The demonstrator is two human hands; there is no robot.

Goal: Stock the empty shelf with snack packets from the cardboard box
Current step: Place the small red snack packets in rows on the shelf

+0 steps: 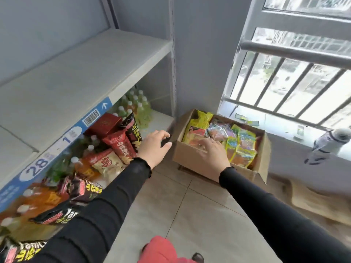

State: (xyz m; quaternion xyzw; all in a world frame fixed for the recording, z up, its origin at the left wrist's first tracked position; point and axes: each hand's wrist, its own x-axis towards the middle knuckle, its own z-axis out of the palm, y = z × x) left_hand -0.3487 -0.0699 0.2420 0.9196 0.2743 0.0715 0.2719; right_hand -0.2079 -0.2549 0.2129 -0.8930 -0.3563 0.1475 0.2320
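Observation:
An open cardboard box (191, 158) stands on the floor below the window, holding several yellow, red and green snack packets (241, 147). My right hand (213, 151) reaches over the box's near wall, fingers resting on the packets; I cannot tell whether it grips one. My left hand (154, 146) hovers with fingers apart and nothing in it, between the box and the lower shelf. The empty grey shelf (79, 76) runs along the upper left.
The lower shelf holds red and black snack bags (121, 143), a red carton (105, 123) and green and orange drink bottles (138, 109). A bottle (330, 143) lies on the window sill. Barred window at right. Tiled floor (182, 205) lies between shelf and box.

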